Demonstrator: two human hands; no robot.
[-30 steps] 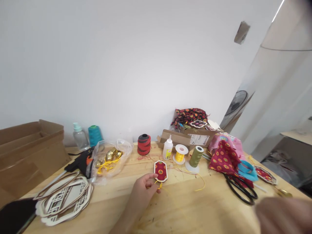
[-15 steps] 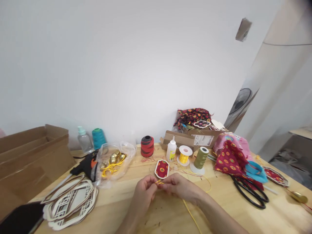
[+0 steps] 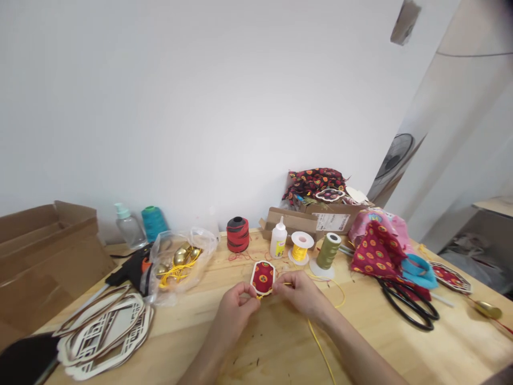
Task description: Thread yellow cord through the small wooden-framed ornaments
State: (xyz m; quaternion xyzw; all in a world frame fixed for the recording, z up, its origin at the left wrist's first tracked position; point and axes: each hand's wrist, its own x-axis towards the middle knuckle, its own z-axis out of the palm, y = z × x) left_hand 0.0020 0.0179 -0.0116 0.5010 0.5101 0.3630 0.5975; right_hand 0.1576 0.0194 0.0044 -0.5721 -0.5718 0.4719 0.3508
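Left hand (image 3: 236,306) fingers closed on framed red fabric tag (image 3: 263,278); right hand (image 3: 300,295) pinching yellow cord (image 3: 319,344)

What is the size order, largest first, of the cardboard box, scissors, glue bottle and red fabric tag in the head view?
Largest first: cardboard box, then scissors, then glue bottle and red fabric tag, which look alike; the tag sits nearer the camera, so I can't rank them.
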